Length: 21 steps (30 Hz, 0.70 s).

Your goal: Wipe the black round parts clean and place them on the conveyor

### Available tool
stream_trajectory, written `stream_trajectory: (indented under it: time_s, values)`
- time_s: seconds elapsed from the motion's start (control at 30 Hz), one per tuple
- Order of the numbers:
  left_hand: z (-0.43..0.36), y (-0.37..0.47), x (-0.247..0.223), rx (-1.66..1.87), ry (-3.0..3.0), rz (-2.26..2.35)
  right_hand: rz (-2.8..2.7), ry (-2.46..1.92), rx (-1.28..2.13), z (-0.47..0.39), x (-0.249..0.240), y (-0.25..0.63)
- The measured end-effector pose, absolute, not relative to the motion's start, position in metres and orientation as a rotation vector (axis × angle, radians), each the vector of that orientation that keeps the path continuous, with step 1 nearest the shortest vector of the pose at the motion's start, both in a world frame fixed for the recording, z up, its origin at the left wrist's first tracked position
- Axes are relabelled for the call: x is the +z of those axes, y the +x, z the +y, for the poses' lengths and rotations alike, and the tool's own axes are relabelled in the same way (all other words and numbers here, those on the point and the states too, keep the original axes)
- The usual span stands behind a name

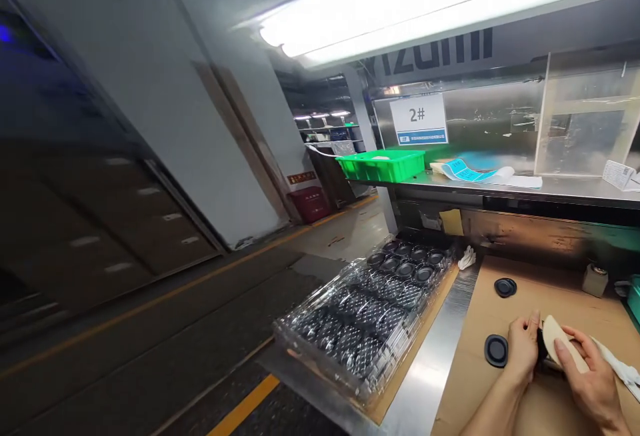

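My left hand (523,351) is closed around a dark part (541,344), mostly hidden by my fingers. My right hand (593,373) grips a cream-coloured, flat rounded pad (556,337), held tilted on edge against or just beside the dark part; I cannot tell whether they touch. Left of my left hand, a black rounded-square piece with a ring in its middle (496,351) lies on the brown cardboard sheet (475,393). Another such black piece (505,287) lies farther back.
Stacked clear plastic trays (360,329) with several black pieces stand left on the metal bench. A small bottle (595,281) is at the back right, white cloth (620,364) beside my right hand. Above, a shelf (480,189) carries a green bin (383,166) and blue labels (465,171).
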<state>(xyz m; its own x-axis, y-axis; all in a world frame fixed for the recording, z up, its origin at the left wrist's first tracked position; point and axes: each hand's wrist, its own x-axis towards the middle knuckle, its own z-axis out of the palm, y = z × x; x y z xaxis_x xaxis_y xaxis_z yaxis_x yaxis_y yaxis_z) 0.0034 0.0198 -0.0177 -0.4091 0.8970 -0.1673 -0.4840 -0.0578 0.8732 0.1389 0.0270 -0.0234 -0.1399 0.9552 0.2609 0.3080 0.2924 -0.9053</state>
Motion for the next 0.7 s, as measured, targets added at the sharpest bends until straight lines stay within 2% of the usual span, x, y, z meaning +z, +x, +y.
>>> stream_trajectory:
  time_s: [0.1,0.23,0.37,0.57,0.7]
  values:
    - [0.023,0.006,-0.021,1.684,0.412,0.882,-1.795,-1.181,0.794,0.02,-0.027,0.132]
    - [0.024,0.009,-0.023,1.499,0.298,0.695,-1.812,-1.402,0.654,0.04,-0.026,0.144]
    - [0.026,0.015,-0.028,1.47,0.355,0.654,-1.825,-1.651,0.6,0.053,-0.025,0.156]
    - [0.03,0.014,-0.031,1.398,0.175,0.465,-2.073,-1.591,0.663,0.037,-0.038,0.136]
    - [0.03,0.012,-0.03,1.413,0.23,0.443,-2.084,-1.703,0.481,0.044,-0.039,0.128]
